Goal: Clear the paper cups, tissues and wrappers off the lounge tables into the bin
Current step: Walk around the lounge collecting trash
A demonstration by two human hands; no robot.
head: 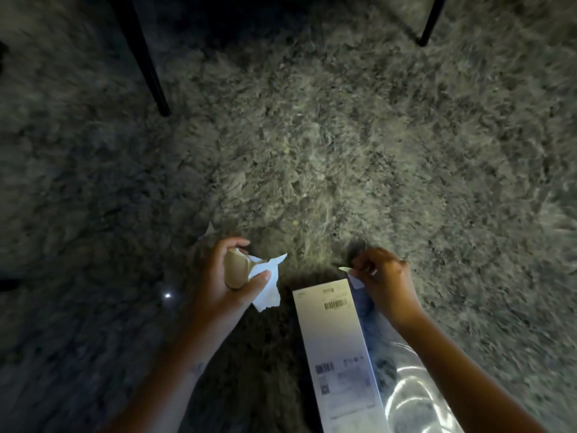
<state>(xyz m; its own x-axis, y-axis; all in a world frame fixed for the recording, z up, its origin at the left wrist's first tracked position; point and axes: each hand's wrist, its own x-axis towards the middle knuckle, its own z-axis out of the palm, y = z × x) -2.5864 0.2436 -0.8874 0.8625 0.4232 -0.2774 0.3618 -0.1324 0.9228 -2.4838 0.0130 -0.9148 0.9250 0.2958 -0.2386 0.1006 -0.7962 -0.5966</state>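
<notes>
My left hand (229, 276) grips a brown paper cup (235, 270) together with a crumpled white tissue (268, 287) that sticks out to the right of the fingers. My right hand (382, 276) pinches a small white scrap (356, 281) at the top corner of a long white box (340, 354) with barcode labels. Both hands hover low over a shaggy grey rug (343, 151). No bin is in view.
Two thin black furniture legs stand on the rug, one at the upper left (146, 64) and one at the upper right (432, 23). A shiny clear plastic sheet (412, 398) lies beside the box at the bottom right. The scene is dim.
</notes>
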